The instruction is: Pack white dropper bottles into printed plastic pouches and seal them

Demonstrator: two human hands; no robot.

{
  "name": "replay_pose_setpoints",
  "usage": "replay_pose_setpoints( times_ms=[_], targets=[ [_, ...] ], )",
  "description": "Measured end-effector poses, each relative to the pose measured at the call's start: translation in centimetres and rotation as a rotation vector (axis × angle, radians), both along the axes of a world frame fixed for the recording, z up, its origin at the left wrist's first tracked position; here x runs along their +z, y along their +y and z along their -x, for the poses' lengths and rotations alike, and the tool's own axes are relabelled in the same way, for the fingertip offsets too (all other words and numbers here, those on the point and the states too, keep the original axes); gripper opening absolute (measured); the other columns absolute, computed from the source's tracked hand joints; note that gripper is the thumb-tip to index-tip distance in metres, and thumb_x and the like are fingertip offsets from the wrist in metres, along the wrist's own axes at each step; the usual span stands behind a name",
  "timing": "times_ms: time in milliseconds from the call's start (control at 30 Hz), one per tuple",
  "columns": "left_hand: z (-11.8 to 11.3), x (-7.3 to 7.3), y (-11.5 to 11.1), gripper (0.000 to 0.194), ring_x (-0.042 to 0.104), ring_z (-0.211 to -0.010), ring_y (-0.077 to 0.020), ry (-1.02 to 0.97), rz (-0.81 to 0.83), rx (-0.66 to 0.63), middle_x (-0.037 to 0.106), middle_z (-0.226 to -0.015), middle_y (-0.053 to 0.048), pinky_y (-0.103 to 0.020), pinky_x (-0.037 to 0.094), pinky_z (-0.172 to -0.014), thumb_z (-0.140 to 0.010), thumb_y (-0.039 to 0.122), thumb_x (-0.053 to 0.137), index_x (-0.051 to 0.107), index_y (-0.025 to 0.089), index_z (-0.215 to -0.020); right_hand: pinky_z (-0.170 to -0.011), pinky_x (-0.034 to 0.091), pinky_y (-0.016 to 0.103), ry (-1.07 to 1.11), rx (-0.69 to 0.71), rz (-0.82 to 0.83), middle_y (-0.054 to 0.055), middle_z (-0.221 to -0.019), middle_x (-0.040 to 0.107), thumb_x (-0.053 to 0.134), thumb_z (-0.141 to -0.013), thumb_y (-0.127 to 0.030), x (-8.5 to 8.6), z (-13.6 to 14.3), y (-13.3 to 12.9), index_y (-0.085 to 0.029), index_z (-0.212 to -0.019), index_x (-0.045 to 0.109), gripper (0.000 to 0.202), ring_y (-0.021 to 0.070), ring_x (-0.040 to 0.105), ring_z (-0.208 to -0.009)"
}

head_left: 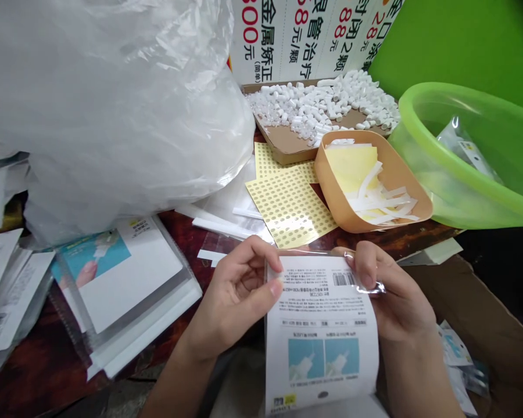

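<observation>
A clear plastic bag (305,253) with a white printed card (322,316) is held between my two hands, above the table's front edge. The card shows upside-down print, a barcode and two small blue pictures. My left hand (239,296) pinches the upper left corner of the bag between thumb and fingertips. Curled around the upper right edge, my right hand (387,284) grips the shiny plastic. Just beyond the bag lie yellow sticker sheets (290,206) and flat clear bags with white strips (222,227).
A large white plastic bag (126,110) bulges at the left, behind stacked card packs (135,278). An orange bin (331,191) holds paper strips. Behind it, a cardboard tray (287,150) carries small white caps. A green basin (475,197) stands right; a cardboard box (492,313) sits below.
</observation>
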State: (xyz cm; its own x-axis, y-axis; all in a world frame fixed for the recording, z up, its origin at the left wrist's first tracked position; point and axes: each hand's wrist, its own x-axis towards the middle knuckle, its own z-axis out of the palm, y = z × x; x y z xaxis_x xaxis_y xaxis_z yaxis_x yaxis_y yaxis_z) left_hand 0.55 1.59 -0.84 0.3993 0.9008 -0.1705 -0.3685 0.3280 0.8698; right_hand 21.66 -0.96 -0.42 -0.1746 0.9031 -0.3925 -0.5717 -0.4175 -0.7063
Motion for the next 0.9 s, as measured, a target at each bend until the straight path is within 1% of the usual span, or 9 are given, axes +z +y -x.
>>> replay_pose_setpoints(
  times_ms=[100,167,233,333,400,500,700,800,900],
  targets=[
    [0.0,0.2,0.3,0.008,0.072,-0.086,-0.0226,-0.015,0.008,0.069,0.077,-0.111,-0.007,-0.027,0.056,-0.064,-0.080,0.017,0.070,0.066,0.023,-0.084,-0.041,0.015,0.022,-0.054,0.039,-0.015,-0.004,-0.067,0.045,0.070,-0.081,-0.029,0.9,-1.1,-0.1,-0.029,-0.087,0.071,0.007,0.0046,0.021,-0.044],
    [-0.2,0.5,0.5,0.009,0.072,-0.093,-0.0233,0.034,-0.021,0.212,0.077,-0.112,-0.007,-0.027,0.056,-0.070,-0.079,0.018,0.072,0.067,0.023,-0.085,-0.041,0.025,0.023,-0.140,-0.009,-0.089,-0.003,-0.074,0.050,0.072,-0.079,-0.035,1.4,-1.5,-0.1,-0.035,-0.113,0.065,0.035,0.0058,0.030,-0.044],
    [-0.6,0.9,0.6,0.009,0.071,-0.099,-0.0243,0.089,-0.064,0.328,0.076,-0.114,-0.007,-0.026,0.056,-0.074,-0.079,0.019,0.073,0.067,0.023,-0.085,-0.048,0.040,0.027,-0.304,-0.128,-0.212,0.001,-0.086,0.055,0.075,-0.075,-0.039,1.8,-1.1,-0.1,-0.037,-0.123,0.058,0.051,0.0128,0.049,-0.058],
    [-1.0,1.6,0.4,0.007,0.070,-0.103,-0.0240,0.142,-0.117,0.330,0.074,-0.120,-0.007,-0.025,0.056,-0.075,-0.081,0.022,0.073,0.068,0.024,-0.086,-0.071,0.052,0.031,-0.585,-0.273,-0.346,0.005,-0.111,0.056,0.083,-0.069,-0.037,2.4,1.3,0.4,-0.039,-0.133,0.046,0.074,0.0224,0.060,-0.094],
    [-1.0,2.1,0.1,0.006,0.069,-0.105,-0.0228,0.134,-0.134,0.303,0.074,-0.120,-0.005,-0.024,0.056,-0.078,-0.082,0.022,0.072,0.069,0.025,-0.087,-0.078,0.053,0.032,-0.645,-0.264,-0.313,0.005,-0.119,0.057,0.087,-0.063,-0.033,3.2,3.1,0.8,-0.041,-0.141,0.032,0.096,0.0238,0.060,-0.103],
    [-0.8,2.8,-0.2,0.008,0.069,-0.105,-0.0220,0.005,-0.097,0.282,0.076,-0.114,-0.002,-0.024,0.056,-0.081,-0.081,0.021,0.075,0.071,0.027,-0.085,-0.072,0.055,0.031,-0.509,-0.213,-0.153,0.004,-0.110,0.065,0.088,-0.063,-0.033,4.4,4.5,1.3,-0.038,-0.141,0.031,0.096,0.0224,0.066,-0.092],
    [-0.5,3.5,-0.2,0.019,0.071,-0.093,-0.0161,-0.287,0.029,0.211,0.076,-0.107,-0.001,-0.021,0.056,-0.072,-0.088,0.018,0.067,0.067,0.029,-0.103,-0.063,0.054,0.021,-0.190,-0.190,0.000,0.002,-0.096,0.072,0.082,-0.073,-0.034,5.9,3.7,0.9,-0.027,-0.124,0.052,0.060,0.0157,0.068,-0.079],
    [-0.4,2.7,-1.0,0.026,0.068,-0.097,-0.0167,-0.211,0.014,0.219,0.072,-0.114,-0.003,-0.022,0.055,-0.074,-0.086,0.035,0.070,0.063,0.029,-0.110,-0.061,0.055,0.021,-0.209,-0.245,-0.007,0.002,-0.092,0.072,0.081,-0.074,-0.035,5.8,3.7,0.6,-0.027,-0.126,0.051,0.061,0.0138,0.068,-0.072],
    [-0.2,1.8,-1.9,0.041,0.063,-0.076,-0.0146,-0.023,-0.027,0.088,0.069,-0.083,-0.001,-0.022,0.051,-0.068,-0.074,0.055,0.075,0.062,0.023,-0.097,-0.058,0.055,0.022,-0.269,-0.284,-0.007,0.001,-0.091,0.071,0.084,-0.070,-0.035,5.6,4.2,0.4,-0.032,-0.131,0.045,0.072,0.0142,0.067,-0.069]
  ],
)
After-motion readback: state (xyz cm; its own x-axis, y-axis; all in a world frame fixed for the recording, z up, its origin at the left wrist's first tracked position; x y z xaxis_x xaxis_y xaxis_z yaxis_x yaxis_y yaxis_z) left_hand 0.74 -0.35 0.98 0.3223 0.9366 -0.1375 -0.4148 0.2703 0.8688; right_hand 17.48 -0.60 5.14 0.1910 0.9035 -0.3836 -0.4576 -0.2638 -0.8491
